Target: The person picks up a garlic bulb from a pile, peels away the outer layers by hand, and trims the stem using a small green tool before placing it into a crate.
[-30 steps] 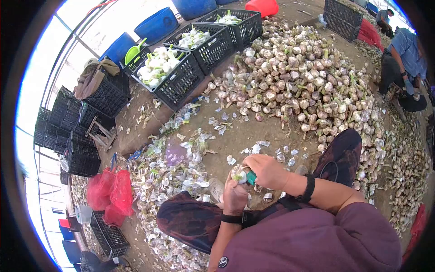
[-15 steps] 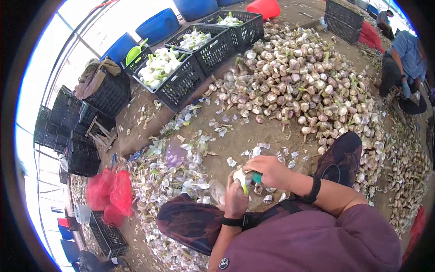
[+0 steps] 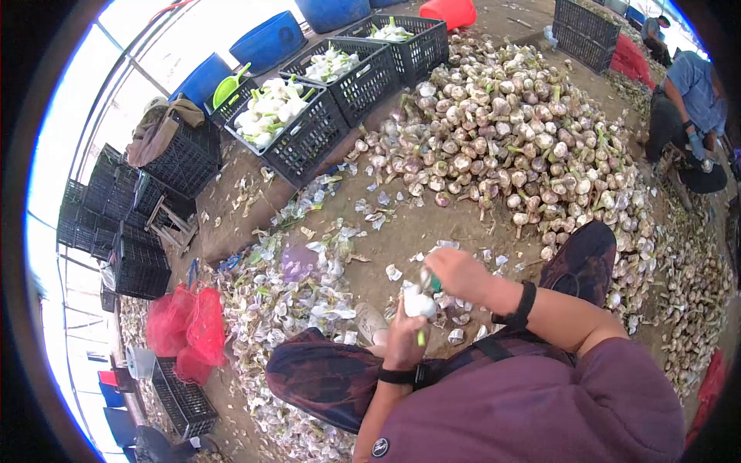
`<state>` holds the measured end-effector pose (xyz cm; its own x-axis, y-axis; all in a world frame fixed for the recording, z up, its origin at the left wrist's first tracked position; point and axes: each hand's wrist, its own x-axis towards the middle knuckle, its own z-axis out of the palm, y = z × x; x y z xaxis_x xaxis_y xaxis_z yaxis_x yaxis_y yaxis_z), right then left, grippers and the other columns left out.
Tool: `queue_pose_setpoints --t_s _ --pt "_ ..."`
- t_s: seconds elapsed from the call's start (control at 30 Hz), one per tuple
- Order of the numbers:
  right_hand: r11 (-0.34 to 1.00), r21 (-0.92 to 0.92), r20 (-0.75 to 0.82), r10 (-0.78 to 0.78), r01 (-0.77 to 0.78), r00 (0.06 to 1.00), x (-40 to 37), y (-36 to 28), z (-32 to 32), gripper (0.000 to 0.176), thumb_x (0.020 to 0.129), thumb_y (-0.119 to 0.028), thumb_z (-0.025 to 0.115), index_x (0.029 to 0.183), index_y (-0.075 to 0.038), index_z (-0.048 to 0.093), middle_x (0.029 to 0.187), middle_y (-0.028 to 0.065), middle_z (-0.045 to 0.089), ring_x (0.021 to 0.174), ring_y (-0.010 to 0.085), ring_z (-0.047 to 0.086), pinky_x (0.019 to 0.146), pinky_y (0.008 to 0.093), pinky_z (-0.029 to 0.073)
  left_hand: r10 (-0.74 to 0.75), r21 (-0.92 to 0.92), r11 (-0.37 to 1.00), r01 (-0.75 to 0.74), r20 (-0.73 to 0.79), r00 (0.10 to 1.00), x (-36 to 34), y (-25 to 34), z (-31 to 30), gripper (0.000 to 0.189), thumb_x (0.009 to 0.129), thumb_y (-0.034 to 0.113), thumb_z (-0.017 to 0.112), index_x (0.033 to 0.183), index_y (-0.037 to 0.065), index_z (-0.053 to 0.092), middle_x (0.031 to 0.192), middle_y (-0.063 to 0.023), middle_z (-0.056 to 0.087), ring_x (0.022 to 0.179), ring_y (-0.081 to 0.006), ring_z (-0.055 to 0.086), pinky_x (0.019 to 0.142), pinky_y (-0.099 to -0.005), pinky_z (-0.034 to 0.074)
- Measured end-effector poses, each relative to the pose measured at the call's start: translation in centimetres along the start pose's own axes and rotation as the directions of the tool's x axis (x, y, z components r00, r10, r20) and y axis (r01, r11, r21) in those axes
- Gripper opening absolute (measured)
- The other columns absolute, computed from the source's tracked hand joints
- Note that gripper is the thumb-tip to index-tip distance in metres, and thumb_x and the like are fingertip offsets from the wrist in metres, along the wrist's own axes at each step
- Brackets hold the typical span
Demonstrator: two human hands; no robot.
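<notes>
Within left fingers (image 3: 403, 324), garlic bulb (image 3: 419, 304), teal tool (image 3: 434, 284) beside

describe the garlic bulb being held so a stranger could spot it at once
From the big garlic pile, come down toward the picture's bottom centre. The bulb sits in the left hand, below the right hand and its teal tool; unlike the purplish pile, it is clean white.

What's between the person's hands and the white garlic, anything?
Nothing visible. The left hand grips the peeled garlic bulb directly. The right hand sits just above it holding a green-handled tool. Whether the tool touches the bulb I cannot tell.
</notes>
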<state>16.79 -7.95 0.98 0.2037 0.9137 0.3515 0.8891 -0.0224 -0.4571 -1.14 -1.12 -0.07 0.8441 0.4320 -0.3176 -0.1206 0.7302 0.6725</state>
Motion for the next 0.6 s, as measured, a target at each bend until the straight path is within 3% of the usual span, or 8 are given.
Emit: queue_pose_setpoints --t_s 0.07,0.17,0.27,0.37,0.4,0.5,0.57,0.6 --pt "0.983 -0.125 -0.01 0.133 -0.133 0.991 -0.6 2.9 0.9 0.011 0.076 -0.007 0.052 0.085 -0.002 0.052 0.085 0.0143 0.058 0.088 0.0318 0.058 0.073 0.0386 0.049 -0.006 0.217 0.976 0.011 -0.023 1.0 -0.4 1.0 0.4 0.062 0.066 0.003 0.06 0.123 0.004 0.037 0.108 -0.0086 0.052 0.095 -0.0187 0.054 0.083 -0.0288 0.045" --pt "0.95 -0.192 0.371 0.302 -0.246 0.878 -2.0 4.1 0.9 0.016 0.076 -0.007 0.056 0.091 -0.003 0.054 0.091 0.0153 0.059 0.091 0.0336 0.057 0.079 0.0411 0.047 0.089 0.363 0.93 -0.06 -0.063 0.994 -0.3 0.2 0.3 0.058 0.065 -0.003 0.051 0.121 0.002 0.033 0.111 -0.0096 0.046 0.094 -0.0179 0.052 0.087 -0.0274 0.041" --pt "0.933 0.316 0.246 0.096 -0.174 0.964 -1.3 0.9 -1.3 0.024 0.076 -0.009 0.06 0.099 -0.006 0.056 0.095 0.0145 0.06 0.093 0.0341 0.056 0.083 0.0412 0.045 0.15 0.532 0.843 -0.072 -0.104 0.983 0.5 -0.1 -0.3 0.058 0.065 -0.008 0.05 0.119 0.002 0.032 0.111 -0.0104 0.043 0.094 -0.0183 0.052 0.087 -0.028 0.041" --pt "0.912 0.41 0.065 -0.024 -0.004 0.998 -0.3 -1.5 -1.8 0.031 0.071 -0.006 0.063 0.101 -0.008 0.058 0.102 0.0122 0.06 0.093 0.0339 0.057 0.081 0.039 0.046 0.261 0.659 0.739 -0.142 -0.085 0.962 0.7 0.1 0.9 0.055 0.067 -0.01 0.051 0.117 0.002 0.034 0.108 -0.0102 0.044 0.098 -0.018 0.05 0.086 -0.0279 0.042" --pt "0.918 0.388 0.038 -0.109 0.086 0.993 -0.6 -1.2 -0.9 0.029 0.071 -0.008 0.065 0.099 -0.008 0.059 0.097 0.0111 0.061 0.091 0.0333 0.058 0.08 0.0384 0.046 0.28 0.719 0.681 -0.14 -0.08 0.957 0.8 0.1 0.9 0.054 0.067 -0.011 0.052 0.117 0.002 0.034 0.108 -0.0104 0.045 0.099 -0.0184 0.051 0.087 -0.0282 0.042" --pt "0.9 0.425 0.123 0.049 -0.098 0.991 -0.8 -1.5 -0.8 0.025 0.071 -0.008 0.065 0.096 -0.008 0.059 0.093 0.0118 0.062 0.087 0.0325 0.058 0.078 0.0387 0.046 0.326 0.822 0.551 -0.147 -0.049 0.944 1.0 -0.1 0.8 0.053 0.068 -0.012 0.054 0.116 0.001 0.035 0.108 -0.0108 0.047 0.102 -0.0193 0.051 0.087 -0.029 0.043" --pt "0.639 0.649 0.11 0.459 -0.413 0.882 -0.3 -0.6 0.2 0.024 0.07 -0.004 0.062 0.094 -0.007 0.059 0.089 0.013 0.061 0.085 0.0327 0.058 0.076 0.0384 0.046 0.35 0.814 0.552 -0.179 -0.032 0.936 0.8 0.2 0.9 0.053 0.068 -0.012 0.054 0.116 0.002 0.036 0.109 -0.0112 0.048 0.105 -0.0196 0.051 0.089 -0.0294 0.042" --pt "0.445 0.737 0.148 0.629 -0.509 0.763 0.0 0.0 0.7 0.024 0.07 -0.002 0.061 0.094 -0.007 0.059 0.088 0.0135 0.061 0.084 0.0328 0.058 0.075 0.0382 0.046 0.405 0.721 0.606 -0.337 0.084 0.91 1.2 -0.5 0.2 0.055 0.067 -0.014 0.053 0.117 0.002 0.036 0.113 -0.0115 0.049 0.107 -0.0202 0.051 0.091 -0.03 0.042"
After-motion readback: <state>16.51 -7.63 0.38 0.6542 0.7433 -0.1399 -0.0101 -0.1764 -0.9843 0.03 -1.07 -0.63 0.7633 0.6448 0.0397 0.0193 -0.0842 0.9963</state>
